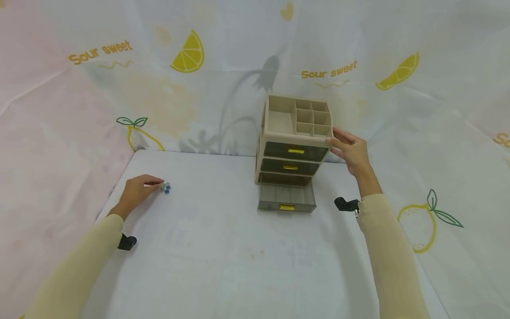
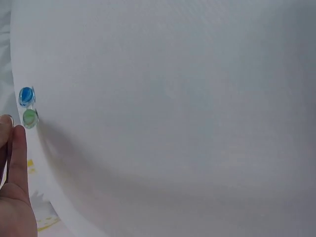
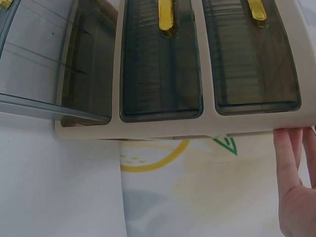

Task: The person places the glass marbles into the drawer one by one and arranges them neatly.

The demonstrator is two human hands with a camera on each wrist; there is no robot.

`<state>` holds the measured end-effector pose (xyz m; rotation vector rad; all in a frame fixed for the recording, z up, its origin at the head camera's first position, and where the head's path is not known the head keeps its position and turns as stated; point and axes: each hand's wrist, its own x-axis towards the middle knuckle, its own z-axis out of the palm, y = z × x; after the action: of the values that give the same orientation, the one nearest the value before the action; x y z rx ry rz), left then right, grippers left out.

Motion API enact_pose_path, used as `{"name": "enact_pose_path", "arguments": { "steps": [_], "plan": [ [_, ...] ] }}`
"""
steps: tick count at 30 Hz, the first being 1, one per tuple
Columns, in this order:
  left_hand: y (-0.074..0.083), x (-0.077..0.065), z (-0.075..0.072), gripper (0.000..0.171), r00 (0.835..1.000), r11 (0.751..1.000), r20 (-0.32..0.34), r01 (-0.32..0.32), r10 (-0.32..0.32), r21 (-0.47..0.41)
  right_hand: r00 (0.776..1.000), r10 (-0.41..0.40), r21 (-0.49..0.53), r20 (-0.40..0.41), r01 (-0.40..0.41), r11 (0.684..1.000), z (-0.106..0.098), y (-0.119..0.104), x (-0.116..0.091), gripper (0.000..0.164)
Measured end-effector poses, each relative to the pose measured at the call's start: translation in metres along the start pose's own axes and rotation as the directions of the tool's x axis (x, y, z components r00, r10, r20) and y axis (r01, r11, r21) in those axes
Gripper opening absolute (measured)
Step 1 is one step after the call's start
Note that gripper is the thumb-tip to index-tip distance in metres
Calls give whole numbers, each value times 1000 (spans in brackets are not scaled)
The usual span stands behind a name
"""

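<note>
On the left of the white table, my left hand (image 1: 137,191) pinches what looks like a clear glass marble (image 2: 11,120) between thumb and fingertip, largely hidden by the fingers. Right beside those fingertips lie several small glass marbles (image 1: 167,188); the left wrist view shows a blue marble (image 2: 26,96) and a green marble (image 2: 30,118). A beige desktop drawer organizer (image 1: 292,138) stands at the back of the table. My right hand (image 1: 352,153) rests against its upper right side, fingers (image 3: 287,158) fairly straight, thumb at the front corner. Its bottom drawer (image 1: 287,195) is pulled out.
Two dark drawers (image 1: 295,151) with yellow handles are closed above the pulled-out one. The organizer's top has several open compartments (image 1: 304,116). A lemon-printed cloth (image 1: 223,88) hangs behind and beside the white table (image 1: 223,239). A black wrist mount (image 1: 345,204) projects from the right sleeve.
</note>
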<state>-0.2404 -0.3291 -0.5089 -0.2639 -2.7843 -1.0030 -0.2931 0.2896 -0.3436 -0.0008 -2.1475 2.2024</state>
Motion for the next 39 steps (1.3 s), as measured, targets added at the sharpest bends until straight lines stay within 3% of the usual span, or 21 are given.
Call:
{"name": "enact_pose_path", "arguments": {
  "steps": [7,14,24,30,39],
  "plan": [
    [16,14,16,16,998,998,-15,-60,60,-25,1000,1,1,2,-1,1000,0,0,0,62],
    [35,28,36,17,994,992,29,-107,109,-69,1000,4,-7,0,-4,1000,1,-1,1,60],
    [80,48,63,17,984,978,81,-143,157,-152,1000,-2,-6,-3,2,1000,0,0,1,60],
    [102,58,82,17,969,956,92,-205,228,-209,1000,-1,-6,-2,1,1000,0,1,1,60],
    [141,69,106,19,956,921,98,-236,278,-309,1000,-5,10,0,5,1000,-1,1,2,61]
  ]
}}
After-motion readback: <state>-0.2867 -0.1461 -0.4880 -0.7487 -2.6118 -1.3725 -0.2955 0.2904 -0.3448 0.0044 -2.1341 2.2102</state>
